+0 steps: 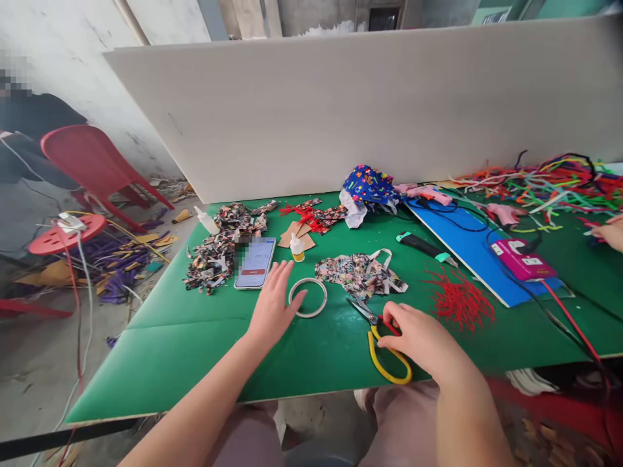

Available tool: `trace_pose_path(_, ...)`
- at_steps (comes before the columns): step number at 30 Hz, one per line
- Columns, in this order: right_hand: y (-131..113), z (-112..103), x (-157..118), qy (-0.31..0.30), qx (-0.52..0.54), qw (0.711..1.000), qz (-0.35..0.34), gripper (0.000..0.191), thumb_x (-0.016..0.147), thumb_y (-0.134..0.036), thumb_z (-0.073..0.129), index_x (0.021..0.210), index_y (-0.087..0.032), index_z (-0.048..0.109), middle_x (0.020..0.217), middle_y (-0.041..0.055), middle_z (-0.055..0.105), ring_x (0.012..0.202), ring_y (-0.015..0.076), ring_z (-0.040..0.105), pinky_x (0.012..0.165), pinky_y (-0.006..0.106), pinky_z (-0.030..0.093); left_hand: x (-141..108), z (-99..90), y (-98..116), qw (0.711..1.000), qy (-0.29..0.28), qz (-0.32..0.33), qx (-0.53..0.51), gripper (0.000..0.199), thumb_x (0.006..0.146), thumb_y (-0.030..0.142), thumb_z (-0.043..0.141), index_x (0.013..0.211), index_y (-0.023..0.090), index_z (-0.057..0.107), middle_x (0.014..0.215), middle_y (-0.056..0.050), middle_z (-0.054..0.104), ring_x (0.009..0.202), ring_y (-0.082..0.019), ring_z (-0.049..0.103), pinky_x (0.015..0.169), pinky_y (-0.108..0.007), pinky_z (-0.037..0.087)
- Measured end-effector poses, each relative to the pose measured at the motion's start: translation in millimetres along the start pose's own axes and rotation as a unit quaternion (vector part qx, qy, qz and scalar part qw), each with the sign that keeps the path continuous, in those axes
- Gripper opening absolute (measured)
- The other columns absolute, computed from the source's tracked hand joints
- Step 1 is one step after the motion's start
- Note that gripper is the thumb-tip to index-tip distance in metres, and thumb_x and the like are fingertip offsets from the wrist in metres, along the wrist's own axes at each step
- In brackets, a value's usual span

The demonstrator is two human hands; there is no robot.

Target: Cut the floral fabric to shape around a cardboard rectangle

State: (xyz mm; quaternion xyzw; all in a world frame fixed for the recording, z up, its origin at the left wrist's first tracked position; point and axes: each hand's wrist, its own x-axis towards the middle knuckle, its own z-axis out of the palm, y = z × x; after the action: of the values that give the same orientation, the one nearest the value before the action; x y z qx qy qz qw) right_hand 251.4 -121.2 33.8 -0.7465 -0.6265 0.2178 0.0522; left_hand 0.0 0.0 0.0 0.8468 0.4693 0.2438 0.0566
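Note:
My left hand [275,305] is open with fingers spread, at the left side of a white ring [324,299] and just below a phone [253,264]. Curled round the upper handle of the scissors is my right hand [409,327]. These scissors [389,375] have yellow handles, one of them partly red, and their blades point up and left towards a patterned cloth piece [357,272]. A small glue bottle [296,248] stands above the ring, beside brown card pieces [305,238]. To the right lies a pile of red threads [462,301].
Patterned scraps [209,263] and a white bottle [207,222] lie left. A black cutter [426,248], blue board [452,243], pink power block [523,259], cables and coloured strips occupy the right. Another person's hand [610,232] is at the right edge.

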Motion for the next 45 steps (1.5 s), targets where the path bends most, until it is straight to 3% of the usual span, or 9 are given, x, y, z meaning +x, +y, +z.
trace_pose_path(5, 2, 17, -5, -0.004, -0.017, 0.999, -0.029, 0.024, 0.066, -0.018, 0.065, 0.081, -0.022, 0.047, 0.086, 0.0021, 0.053, 0.077, 0.0180, 0.053, 0.063, 0.027, 0.037, 55, 32.8, 42, 0.987, -0.152, 0.051, -0.002, 0.039, 0.089, 0.028, 0.039, 0.126, 0.018, 0.045, 0.122, -0.008, 0.054, 0.115, -0.020, 0.045, 0.099, -0.032, 0.034)
trace_pose_path(11, 38, 3, -18, 0.017, 0.114, 0.983, -0.142, 0.021, 0.069, -0.014, 0.055, 0.086, -0.024, 0.048, 0.088, 0.0000, 0.053, 0.083, 0.0150, 0.052, 0.072, 0.026, 0.041, 91, 60.0, 47, 0.985, -0.170, -0.003, 0.002, 0.021, 0.078, 0.027, 0.054, 0.095, 0.018, 0.062, 0.090, -0.009, 0.063, 0.090, -0.025, 0.057, 0.080, -0.034, 0.042)
trace_pose_path(18, 102, -10, 6, 0.220, 0.188, 0.957, -0.025, 0.016, 0.072, -0.027, 0.055, 0.086, -0.023, 0.048, 0.081, 0.0009, 0.058, 0.067, 0.0142, 0.056, 0.063, 0.026, 0.044, 86, 34.3, 41, 0.982, -0.142, -0.068, -0.106, 0.010, 0.074, 0.028, 0.050, 0.074, 0.019, 0.055, 0.070, -0.001, 0.058, 0.066, -0.015, 0.054, 0.059, -0.025, 0.040)
trace_pose_path(22, 111, -2, 30, 0.237, 0.064, 0.969, 0.032, 0.013, 0.070, -0.025, 0.058, 0.079, -0.022, 0.049, 0.075, 0.0019, 0.057, 0.065, 0.0169, 0.055, 0.057, 0.028, 0.040, 95, 16.6, 47, 0.966, -0.119, -0.096, -0.209, 0.018, 0.077, 0.035, 0.048, 0.084, 0.019, 0.051, 0.059, 0.004, 0.051, 0.051, -0.010, 0.046, 0.048, -0.020, 0.034)
trace_pose_path(26, 104, 2, 41, 0.256, 0.005, 0.967, 0.021, 0.011, 0.072, -0.027, 0.058, 0.081, -0.021, 0.054, 0.081, 0.0067, 0.059, 0.079, 0.0227, 0.055, 0.069, 0.035, 0.042, 105, -1.0, 63, 0.888, -0.101, -0.123, -0.431, 0.023, 0.068, 0.031, 0.061, 0.086, 0.021, 0.053, 0.063, 0.006, 0.050, 0.056, -0.008, 0.049, 0.052, -0.018, 0.038)
trace_pose_path(29, 85, -2, 43, 0.287, 0.065, 0.955, -0.046, 0.015, 0.076, -0.031, 0.055, 0.087, -0.021, 0.058, 0.092, 0.0082, 0.061, 0.093, 0.0247, 0.053, 0.082, 0.039, 0.040, 110, -15.8, 80, 0.842, -0.128, -0.127, -0.508, 0.024, 0.066, 0.025, 0.061, 0.088, 0.022, 0.054, 0.069, 0.005, 0.051, 0.059, -0.008, 0.051, 0.053, -0.018, 0.041)
trace_pose_path(33, 49, -9, 46, 0.244, 0.263, 0.923, -0.136, 0.031, 0.078, -0.041, 0.053, 0.105, -0.026, 0.055, 0.111, 0.0053, 0.058, 0.107, 0.0222, 0.050, 0.091, 0.039, 0.039, 116, -38.5, 105, 0.823, -0.166, -0.071, -0.539, 0.019, 0.068, 0.019, 0.055, 0.087, 0.019, 0.056, 0.070, 0.004, 0.049, 0.054, -0.006, 0.048, 0.047, -0.016, 0.039)
trace_pose_path(40, 16, -3, 67, 0.121, 0.543, 0.804, -0.211, 0.056, 0.076, -0.050, 0.054, 0.125, -0.030, 0.039, 0.137, 0.0061, 0.040, 0.128, 0.0201, 0.034, 0.102, 0.040, 0.029, 120, -82.3, 144, 0.825, -0.169, -0.005, -0.539, 0.015, 0.062, 0.016, 0.047, 0.073, 0.015, 0.058, 0.073, -0.001, 0.057, 0.061, -0.013, 0.056, 0.054, -0.025, 0.045)
trace_pose_path(45, 4, 3, 68, -0.007, 0.604, 0.764, -0.226, 0.045, 0.067, -0.043, 0.066, 0.105, -0.025, 0.051, 0.113, 0.0036, 0.058, 0.111, 0.0179, 0.050, 0.096, 0.034, 0.034, 116, -100.2, 153, 0.836, -0.110, -0.020, -0.537, 0.015, 0.062, 0.015, 0.043, 0.069, 0.016, 0.056, 0.068, 0.000, 0.055, 0.058, -0.013, 0.057, 0.052, -0.025, 0.045)
